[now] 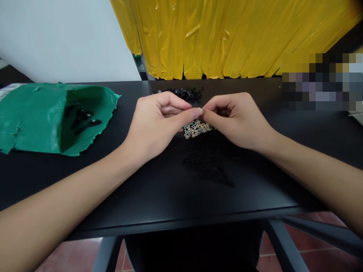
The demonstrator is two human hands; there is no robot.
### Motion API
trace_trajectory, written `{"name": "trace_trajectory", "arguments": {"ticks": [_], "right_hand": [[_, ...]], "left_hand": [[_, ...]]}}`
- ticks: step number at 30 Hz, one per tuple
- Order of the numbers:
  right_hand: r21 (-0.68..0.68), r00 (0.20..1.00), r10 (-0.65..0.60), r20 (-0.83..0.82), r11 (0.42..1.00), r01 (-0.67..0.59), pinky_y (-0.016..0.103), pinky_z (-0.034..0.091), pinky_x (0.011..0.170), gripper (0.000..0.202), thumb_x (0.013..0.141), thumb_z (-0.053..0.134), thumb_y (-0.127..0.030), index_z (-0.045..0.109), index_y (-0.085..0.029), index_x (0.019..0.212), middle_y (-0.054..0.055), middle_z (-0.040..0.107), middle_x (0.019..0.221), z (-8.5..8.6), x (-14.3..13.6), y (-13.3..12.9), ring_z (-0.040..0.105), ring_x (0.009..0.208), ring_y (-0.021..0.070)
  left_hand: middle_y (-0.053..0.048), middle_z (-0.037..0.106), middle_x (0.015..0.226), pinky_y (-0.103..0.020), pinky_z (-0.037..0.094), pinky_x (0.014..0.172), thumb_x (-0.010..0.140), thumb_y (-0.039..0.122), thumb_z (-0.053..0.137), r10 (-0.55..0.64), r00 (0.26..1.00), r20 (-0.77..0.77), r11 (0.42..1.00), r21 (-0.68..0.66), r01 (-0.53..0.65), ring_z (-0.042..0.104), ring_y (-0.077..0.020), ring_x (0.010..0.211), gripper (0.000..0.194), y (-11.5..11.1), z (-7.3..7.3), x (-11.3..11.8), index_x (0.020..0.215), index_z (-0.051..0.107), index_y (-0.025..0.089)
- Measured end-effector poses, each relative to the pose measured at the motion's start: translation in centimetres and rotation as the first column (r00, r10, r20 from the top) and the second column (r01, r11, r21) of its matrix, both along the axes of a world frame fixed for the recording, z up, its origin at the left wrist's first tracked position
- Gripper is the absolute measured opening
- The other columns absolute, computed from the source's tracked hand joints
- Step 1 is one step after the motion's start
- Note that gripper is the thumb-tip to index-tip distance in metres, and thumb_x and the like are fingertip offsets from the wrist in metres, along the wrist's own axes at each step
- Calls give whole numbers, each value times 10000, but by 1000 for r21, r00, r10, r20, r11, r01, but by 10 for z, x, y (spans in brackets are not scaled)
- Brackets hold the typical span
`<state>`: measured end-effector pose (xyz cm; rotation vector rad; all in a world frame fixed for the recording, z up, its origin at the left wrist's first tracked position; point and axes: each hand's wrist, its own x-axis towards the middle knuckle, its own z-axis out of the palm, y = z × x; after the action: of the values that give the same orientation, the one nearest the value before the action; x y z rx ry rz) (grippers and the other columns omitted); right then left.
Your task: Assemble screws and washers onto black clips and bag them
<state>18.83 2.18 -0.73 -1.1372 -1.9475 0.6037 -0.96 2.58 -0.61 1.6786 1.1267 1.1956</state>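
My left hand (159,122) and my right hand (236,119) meet fingertip to fingertip above the middle of the black table (147,192). Thumb and fingers are pinched together on both sides. Whatever they hold is too small and too covered by the fingers to make out. Just below the fingertips lies a cluster of small metal nuts or washers (195,129). Nearer to me is a loose pile of thin black pieces (208,160), dim against the dark tabletop. Behind my hands sits another heap of small black parts (185,92).
At the left a torn green plastic bag (34,117) lies with its mouth facing right, with black parts (82,119) inside. Yellow plastic sheeting (215,37) hangs behind the table beside a white panel (70,37). The far right is blurred out by pixels.
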Motion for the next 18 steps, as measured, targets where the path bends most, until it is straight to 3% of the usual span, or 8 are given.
{"name": "trace_trajectory", "arguments": {"ticks": [6,18], "right_hand": [[-34,999,45,-20,998,-46,276,302,484,206,933,680,-164,717,-188,732,-38,598,621,-1,-1,-1,451,546,88],[-30,993,115,-16,993,-116,292,339,508,151,945,730,-276,740,-214,808,-17,654,691,-3,1,-2,485,584,118]], "left_hand": [[-27,776,789,-271,602,599,702,297,942,-4,1000,3,1000,-30,4,740,-196,754,253,1,0,0,796,737,183],[-18,710,772,-283,591,550,674,328,964,-96,994,52,991,-83,100,673,-160,651,303,7,-6,-2,825,733,205]]}}
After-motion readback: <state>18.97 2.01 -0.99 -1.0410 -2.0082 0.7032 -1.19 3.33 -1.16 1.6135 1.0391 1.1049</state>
